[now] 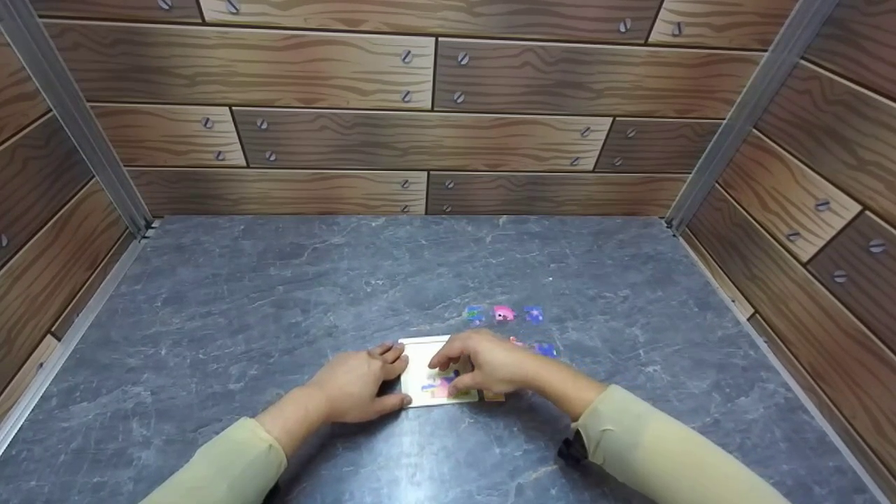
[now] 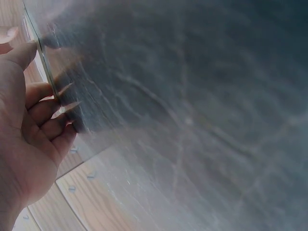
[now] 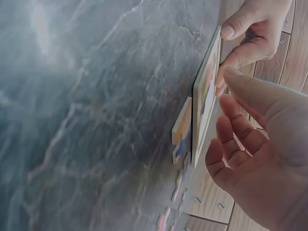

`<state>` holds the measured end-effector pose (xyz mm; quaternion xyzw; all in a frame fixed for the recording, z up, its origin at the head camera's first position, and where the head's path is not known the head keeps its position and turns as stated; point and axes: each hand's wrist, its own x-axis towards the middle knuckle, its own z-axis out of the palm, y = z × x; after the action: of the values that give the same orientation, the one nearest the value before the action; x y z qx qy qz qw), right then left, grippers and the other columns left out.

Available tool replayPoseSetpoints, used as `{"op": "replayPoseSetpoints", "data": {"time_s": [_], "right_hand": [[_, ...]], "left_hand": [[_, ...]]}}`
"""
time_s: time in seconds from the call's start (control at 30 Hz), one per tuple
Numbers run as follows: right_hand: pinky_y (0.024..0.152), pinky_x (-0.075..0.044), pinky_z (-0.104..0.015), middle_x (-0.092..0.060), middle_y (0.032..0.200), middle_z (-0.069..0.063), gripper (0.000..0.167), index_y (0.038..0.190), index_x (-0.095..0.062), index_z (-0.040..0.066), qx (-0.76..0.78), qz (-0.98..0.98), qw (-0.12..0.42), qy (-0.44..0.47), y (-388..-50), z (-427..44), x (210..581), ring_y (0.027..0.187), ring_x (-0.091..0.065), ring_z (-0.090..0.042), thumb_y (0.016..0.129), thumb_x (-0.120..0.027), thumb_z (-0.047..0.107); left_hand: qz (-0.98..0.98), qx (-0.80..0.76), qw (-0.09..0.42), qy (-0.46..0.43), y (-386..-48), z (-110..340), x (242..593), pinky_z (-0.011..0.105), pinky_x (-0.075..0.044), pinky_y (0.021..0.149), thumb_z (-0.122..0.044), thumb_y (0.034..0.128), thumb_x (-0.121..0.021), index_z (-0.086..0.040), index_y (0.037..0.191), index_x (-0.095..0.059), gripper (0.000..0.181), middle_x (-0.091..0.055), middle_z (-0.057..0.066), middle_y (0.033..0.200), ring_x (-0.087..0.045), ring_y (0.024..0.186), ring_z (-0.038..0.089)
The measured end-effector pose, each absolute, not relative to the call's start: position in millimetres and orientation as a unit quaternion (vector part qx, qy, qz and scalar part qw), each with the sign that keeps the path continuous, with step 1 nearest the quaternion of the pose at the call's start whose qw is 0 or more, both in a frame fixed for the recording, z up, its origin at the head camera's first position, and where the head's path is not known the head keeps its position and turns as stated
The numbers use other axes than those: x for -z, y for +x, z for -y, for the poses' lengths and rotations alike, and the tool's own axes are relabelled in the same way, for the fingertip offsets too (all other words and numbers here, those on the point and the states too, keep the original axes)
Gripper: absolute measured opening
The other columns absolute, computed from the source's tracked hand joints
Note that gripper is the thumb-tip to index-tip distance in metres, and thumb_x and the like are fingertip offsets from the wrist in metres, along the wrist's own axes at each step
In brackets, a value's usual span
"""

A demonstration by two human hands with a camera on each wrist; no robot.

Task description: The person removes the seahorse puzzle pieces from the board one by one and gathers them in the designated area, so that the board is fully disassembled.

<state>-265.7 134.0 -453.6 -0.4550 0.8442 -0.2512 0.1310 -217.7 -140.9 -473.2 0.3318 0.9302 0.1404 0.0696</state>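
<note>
A small white puzzle tray (image 1: 418,358) lies flat on the table, with colourful puzzle pieces (image 1: 441,386) fitted along its near side. My left hand (image 1: 357,385) rests against the tray's left edge, thumb at the near corner and fingertips farther up. Over the tray's right half is my right hand (image 1: 490,360), its fingers loosely bent and the thumb apart from the index finger. In the right wrist view, nothing shows between the fingers of the right hand (image 3: 260,130). The hand hides part of the tray in the head view.
Loose puzzle pieces lie right of the tray: a blue-green one (image 1: 474,313), a pink one (image 1: 503,313) and a blue one (image 1: 534,313) farther back, with another blue piece (image 1: 545,349) nearer. An orange piece (image 1: 494,396) lies by the near right corner. Wood-patterned walls (image 1: 336,140) surround the table.
</note>
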Motion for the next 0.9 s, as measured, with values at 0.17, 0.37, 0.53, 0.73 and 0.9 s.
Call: {"op": "replayPoseSetpoints", "data": {"time_s": [0.17,0.37,0.53,0.73,0.9], "right_hand": [[0.095,-0.055,-0.033,-0.074,0.113,-0.006,0.040,0.125,-0.078,0.007,0.250,-0.838,0.155,-0.460,-268.1,-130.6,456.6,0.105,-0.069,-0.021,0.087,-0.089,0.013],[0.093,-0.054,-0.029,-0.072,0.115,-0.006,0.041,0.127,-0.077,0.009,0.247,-0.829,0.186,-0.465,-272.0,-132.2,453.8,0.106,-0.068,-0.021,0.087,-0.087,0.010],[0.091,-0.052,-0.027,-0.070,0.119,-0.006,0.042,0.130,-0.076,0.010,0.244,-0.823,0.214,-0.466,-275.0,-134.6,452.6,0.105,-0.065,-0.019,0.089,-0.084,0.008],[0.094,-0.051,-0.029,-0.067,0.123,-0.002,0.042,0.132,-0.076,0.012,0.251,-0.820,0.239,-0.456,-278.0,-135.4,456.2,0.107,-0.061,-0.016,0.091,-0.082,0.007],[0.092,-0.050,-0.030,-0.065,0.123,-0.001,0.042,0.132,-0.076,0.012,0.269,-0.814,0.255,-0.446,-279.8,-135.7,459.1,0.103,-0.058,-0.015,0.091,-0.081,0.007]], "left_hand": [[-0.928,-0.143,0.062,0.337,-217.9,140.3,474.7,0.056,-0.049,0.109,-0.050,0.1035,-0.064,-0.001,0.152,-0.057,0.069,-0.049,0.021,0.158,-0.049,0.145,0.040],[-0.930,-0.139,0.064,0.336,-218.7,140.0,474.9,0.056,-0.049,0.109,-0.051,0.1035,-0.064,-0.002,0.152,-0.056,0.070,-0.048,0.020,0.159,-0.049,0.145,0.040],[-0.930,-0.139,0.062,0.336,-219.3,138.9,475.4,0.056,-0.050,0.108,-0.050,0.1034,-0.064,-0.002,0.152,-0.057,0.069,-0.049,0.020,0.158,-0.050,0.145,0.040],[-0.932,-0.136,0.066,0.330,-218.9,139.5,475.0,0.056,-0.050,0.109,-0.051,0.1038,-0.063,-0.003,0.153,-0.056,0.069,-0.048,0.019,0.160,-0.049,0.146,0.038],[-0.933,-0.133,0.075,0.326,-219.1,141.0,474.7,0.055,-0.050,0.109,-0.052,0.1041,-0.063,-0.004,0.154,-0.055,0.070,-0.047,0.018,0.161,-0.048,0.147,0.038]]}}
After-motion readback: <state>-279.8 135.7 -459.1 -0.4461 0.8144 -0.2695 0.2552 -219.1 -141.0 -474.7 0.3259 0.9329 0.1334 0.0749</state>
